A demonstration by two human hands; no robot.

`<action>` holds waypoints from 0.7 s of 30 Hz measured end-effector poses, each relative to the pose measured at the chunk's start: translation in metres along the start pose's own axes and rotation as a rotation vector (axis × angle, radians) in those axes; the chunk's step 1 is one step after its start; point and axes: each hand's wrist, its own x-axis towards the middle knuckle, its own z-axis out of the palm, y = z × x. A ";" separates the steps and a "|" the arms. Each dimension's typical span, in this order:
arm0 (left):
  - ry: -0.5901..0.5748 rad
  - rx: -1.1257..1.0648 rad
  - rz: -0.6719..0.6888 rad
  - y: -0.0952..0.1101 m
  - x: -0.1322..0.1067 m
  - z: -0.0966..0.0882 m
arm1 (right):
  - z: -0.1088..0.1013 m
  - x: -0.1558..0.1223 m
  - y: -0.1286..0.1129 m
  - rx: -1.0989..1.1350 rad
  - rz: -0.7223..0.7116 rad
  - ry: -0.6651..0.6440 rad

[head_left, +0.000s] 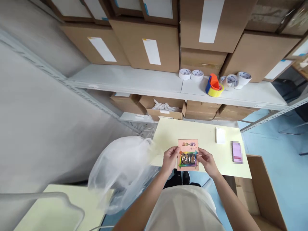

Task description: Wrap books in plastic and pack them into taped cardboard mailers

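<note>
1. Nearest, both bare forearms are stretched forward from the body and angled inward, the left slanting up to the right, the right slanting up to the left.
2. The left hand is turned inward; by its grip the left edge of a pink rectangular card with a rainbow-framed picture is pinched, the thumb being laid near that edge.
3. The right hand is held in a near-mirrored pose, its fingers bent, and the card's right edge is pinched between thumb and fingers.
4. The card is held between the hands, its printed face turned toward the body, and is seen against the near edge of a pale yellow bench; whether the bench is touched by it cannot be told.
5. To the left, a translucent plastic bag is seen beside the bench; to the right, an open brown cardboard box.
6. On the bench's right side, a pixelated purple rectangular item is placed, with a white rectangular block farther back.
7. Beyond, white-cored tape rolls and an orange plastic tape dispenser are set on a pale grey shelf, before stacked brown cartons.
</note>
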 end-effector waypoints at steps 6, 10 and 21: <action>-0.149 -0.055 -0.028 0.001 0.029 -0.005 | 0.010 0.011 0.004 0.052 0.078 0.129; -0.313 0.034 -0.071 -0.008 0.032 -0.016 | 0.008 0.019 0.002 0.073 0.091 0.197; -0.353 0.124 -0.086 -0.031 0.027 -0.012 | -0.013 0.035 0.005 0.090 0.122 0.211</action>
